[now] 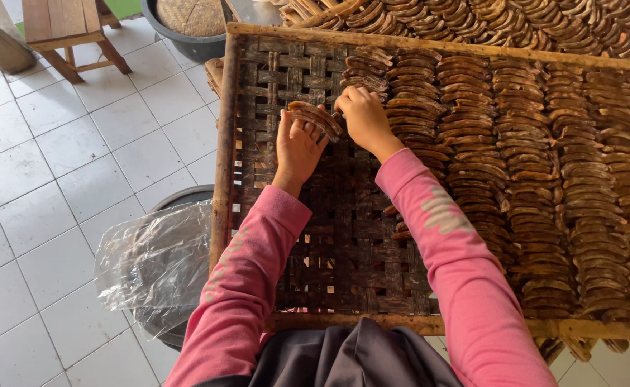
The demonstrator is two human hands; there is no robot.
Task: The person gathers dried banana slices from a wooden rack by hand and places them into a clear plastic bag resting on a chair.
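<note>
Your left hand (297, 147) is up over the bare part of the woven tray (344, 236), fingers curled round a small stack of brown curved slices (316, 118) — firm grip, thumb side toward you. Your right hand (364, 118) sits just beside it, fingers closed down and pinched at the stack's far end, touching the slices where the stack meets the nearest column. Both hands are near the tray's top-left area, w/ pink sleeves running back to you.

To the right, the laid-out slices (544, 186) fill most of the tray in tight overlapping columns, right up against your right wrist & forearm. That packed block hems in your right side; the open lattice lies only left of and below your hands. The tray's wooden frame (223, 143) bounds the left edge.

Beyond the far rim, a second tray of slices (487, 18) butts up close. Left of the frame: white tiled floor (57, 165), a dark tub w/ a clear plastic sheet (154, 261) draped over it near your left elbow, a wooden stool (68, 32) top-left, and a dark basin holding a woven basket (193, 18) at the top.
</note>
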